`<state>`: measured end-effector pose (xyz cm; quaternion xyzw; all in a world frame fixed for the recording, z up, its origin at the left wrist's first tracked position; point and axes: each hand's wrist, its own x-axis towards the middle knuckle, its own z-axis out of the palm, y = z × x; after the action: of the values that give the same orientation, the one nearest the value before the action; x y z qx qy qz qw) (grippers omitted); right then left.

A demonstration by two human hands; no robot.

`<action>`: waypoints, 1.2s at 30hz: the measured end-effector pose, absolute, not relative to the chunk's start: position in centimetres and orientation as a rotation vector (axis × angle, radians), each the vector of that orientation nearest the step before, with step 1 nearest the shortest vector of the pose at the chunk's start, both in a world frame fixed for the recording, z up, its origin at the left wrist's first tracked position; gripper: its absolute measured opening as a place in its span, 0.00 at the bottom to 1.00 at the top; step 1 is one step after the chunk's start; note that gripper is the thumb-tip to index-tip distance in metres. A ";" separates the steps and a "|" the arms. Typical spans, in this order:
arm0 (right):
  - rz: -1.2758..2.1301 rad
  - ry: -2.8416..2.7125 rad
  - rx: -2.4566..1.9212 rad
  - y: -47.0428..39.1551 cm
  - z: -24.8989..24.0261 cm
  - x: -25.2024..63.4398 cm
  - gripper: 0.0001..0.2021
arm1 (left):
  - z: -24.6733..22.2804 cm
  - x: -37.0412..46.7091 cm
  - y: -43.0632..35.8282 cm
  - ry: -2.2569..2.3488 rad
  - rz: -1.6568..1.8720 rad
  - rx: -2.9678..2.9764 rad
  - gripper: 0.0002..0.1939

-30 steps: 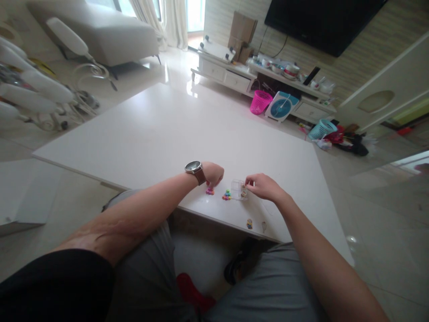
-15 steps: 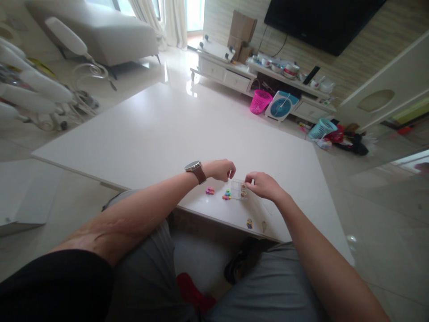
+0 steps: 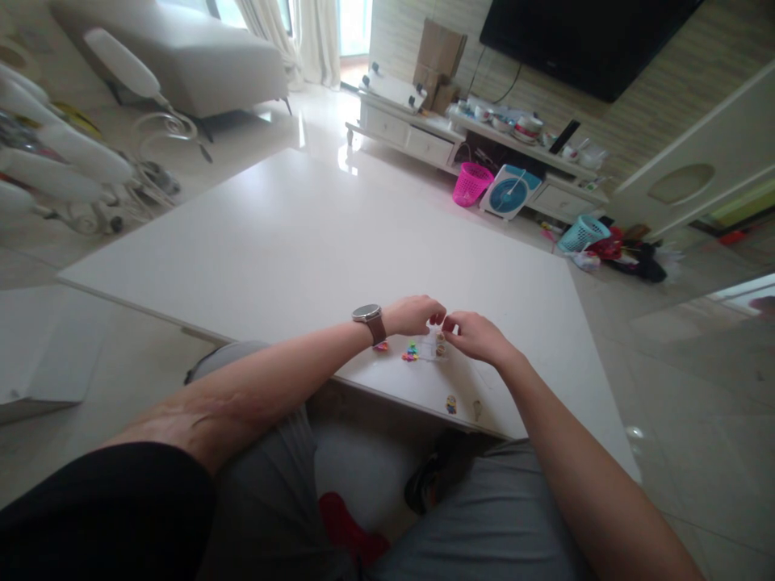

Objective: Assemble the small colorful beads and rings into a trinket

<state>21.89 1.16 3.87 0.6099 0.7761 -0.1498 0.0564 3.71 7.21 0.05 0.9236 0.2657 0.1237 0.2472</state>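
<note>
A small clear plastic box [image 3: 429,349] with compartments stands near the front edge of the white table [image 3: 339,242]. Small tan, ring-like pieces [image 3: 441,350] sit in its right side. My left hand [image 3: 419,313], a watch on its wrist, reaches over the box's far edge with fingers curled down; whatever they pinch is hidden. My right hand [image 3: 475,335] pinches at the box's upper right corner, its fingertips close to the left ones. Just left of the box lie small colourful clip-like pieces [image 3: 410,353]. Pink and orange pieces [image 3: 380,347] show partly below my left wrist.
A small yellow-and-blue cartoon figure [image 3: 451,404] and a small pale piece [image 3: 477,410] lie by the table's front edge. Beyond the table are a pink basket [image 3: 472,184], a blue-and-white fan [image 3: 509,192] and a low cabinet [image 3: 429,145]. White chairs [image 3: 73,153] stand at left.
My left hand has moved right, over the far edge of the box, and its fingers now nearly meet my right fingertips. My right hand has stayed almost in place.
</note>
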 end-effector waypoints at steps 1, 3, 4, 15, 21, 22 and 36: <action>-0.454 2.360 1.850 1.2 3.8 22.0 0.07 | 0.1 3.6 7.4 0.736 0.329 2.524 0.13; -0.483 2.404 1.826 1.3 3.4 22.2 0.07 | 0.5 3.2 7.7 0.755 0.307 2.532 0.13; -0.513 2.436 1.805 1.3 3.1 22.3 0.07 | 0.7 2.9 7.9 0.768 0.289 2.536 0.13; -0.521 2.635 1.571 1.3 1.3 21.7 0.14 | 1.8 1.2 9.0 0.918 0.033 2.608 0.12; -0.473 2.617 1.587 1.4 0.8 22.1 0.13 | 1.7 0.9 9.5 0.967 -0.325 2.460 0.08; -0.467 2.619 1.597 1.4 0.9 22.1 0.13 | 1.6 0.9 9.6 0.978 -0.394 2.408 0.08; -0.599 2.563 1.664 1.3 1.4 21.7 0.11 | 1.8 0.8 8.9 1.028 -0.698 2.073 0.13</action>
<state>21.68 1.34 1.40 0.5343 0.8230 -0.1924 0.0138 0.81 8.85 1.82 0.8020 0.3977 -0.2702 0.3545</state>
